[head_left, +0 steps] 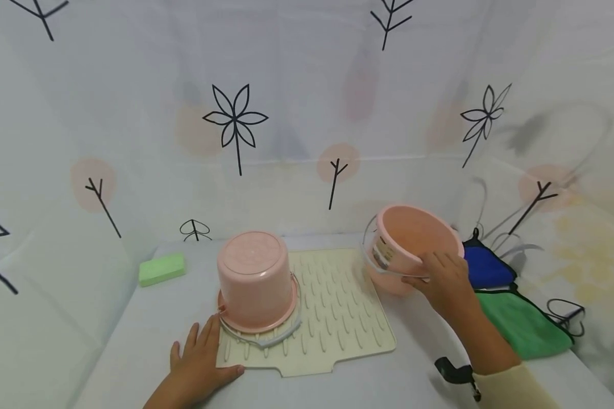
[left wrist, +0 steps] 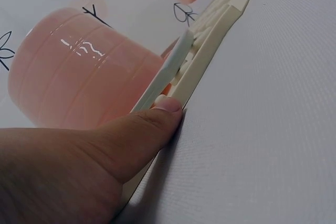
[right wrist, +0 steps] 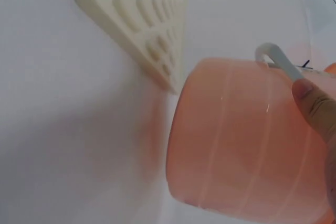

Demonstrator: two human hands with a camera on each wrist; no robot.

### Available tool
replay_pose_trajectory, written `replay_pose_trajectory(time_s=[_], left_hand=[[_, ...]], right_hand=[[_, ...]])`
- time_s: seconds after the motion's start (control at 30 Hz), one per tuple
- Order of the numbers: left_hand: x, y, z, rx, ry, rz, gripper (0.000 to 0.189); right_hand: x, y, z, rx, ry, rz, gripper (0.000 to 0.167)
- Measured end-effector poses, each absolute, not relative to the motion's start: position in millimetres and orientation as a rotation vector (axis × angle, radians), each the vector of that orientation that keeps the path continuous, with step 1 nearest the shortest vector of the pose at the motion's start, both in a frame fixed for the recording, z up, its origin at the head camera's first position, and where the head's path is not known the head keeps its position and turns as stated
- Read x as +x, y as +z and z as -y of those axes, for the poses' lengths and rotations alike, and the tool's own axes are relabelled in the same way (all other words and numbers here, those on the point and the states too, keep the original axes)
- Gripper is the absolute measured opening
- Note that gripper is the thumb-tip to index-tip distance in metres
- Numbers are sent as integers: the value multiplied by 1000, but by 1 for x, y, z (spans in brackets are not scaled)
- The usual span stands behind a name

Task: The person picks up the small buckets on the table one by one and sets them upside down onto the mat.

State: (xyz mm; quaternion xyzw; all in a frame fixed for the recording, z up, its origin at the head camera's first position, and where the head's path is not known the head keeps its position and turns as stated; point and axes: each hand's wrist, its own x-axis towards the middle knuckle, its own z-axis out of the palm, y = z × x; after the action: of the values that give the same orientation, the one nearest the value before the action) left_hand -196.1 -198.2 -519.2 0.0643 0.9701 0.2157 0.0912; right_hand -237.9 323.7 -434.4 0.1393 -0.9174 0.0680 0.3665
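Note:
My right hand (head_left: 446, 284) grips the near rim of a pink bucket (head_left: 396, 244), its fingers over the rim and the thumb by the grey handle. That bucket is tilted mouth-up beside the right edge of a cream ridged drying mat (head_left: 337, 318). In the right wrist view the side of the held bucket (right wrist: 241, 145) shows close to the mat's corner. A second pink bucket (head_left: 256, 278) stands upside down on the mat's left half, its grey handle lying round the rim. My left hand (head_left: 196, 358) rests at the mat's front left corner, fingers spread and thumb (left wrist: 152, 119) along the edge.
A light green sponge (head_left: 161, 270) lies at the back left of the white table. On the right are a blue cloth (head_left: 488, 264) and a green cloth (head_left: 527, 324), both black-edged. A patterned white sheet (head_left: 286, 113) hangs behind.

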Motion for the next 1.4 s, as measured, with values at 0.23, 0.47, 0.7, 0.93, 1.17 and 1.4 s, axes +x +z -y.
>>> replay_pose_trajectory(time_s=[0.23,0.47,0.7,0.93,1.17,1.4], left_hand=[[-196,-518,197,179,625,-2883,140],[-194,-519,197,179,618,-2892,140],[-194,-518,196,180,611,-2902,139],[-194,-517,194,171,602,-2895,140],[-194,-516,194,170,593,-2890,141],[-194,-515,194,175,568,-2910,141]], right_hand=[[-229,-434,-312,377,261,2271,60],[-217,-431,-294,269,380,2334,56],[-209,-433,-281,150,564,2328,53],[-198,-435,-272,49,708,2292,49],[-187,-440,-260,-116,871,2277,52],[-177,-445,-244,-260,1000,2198,48]])
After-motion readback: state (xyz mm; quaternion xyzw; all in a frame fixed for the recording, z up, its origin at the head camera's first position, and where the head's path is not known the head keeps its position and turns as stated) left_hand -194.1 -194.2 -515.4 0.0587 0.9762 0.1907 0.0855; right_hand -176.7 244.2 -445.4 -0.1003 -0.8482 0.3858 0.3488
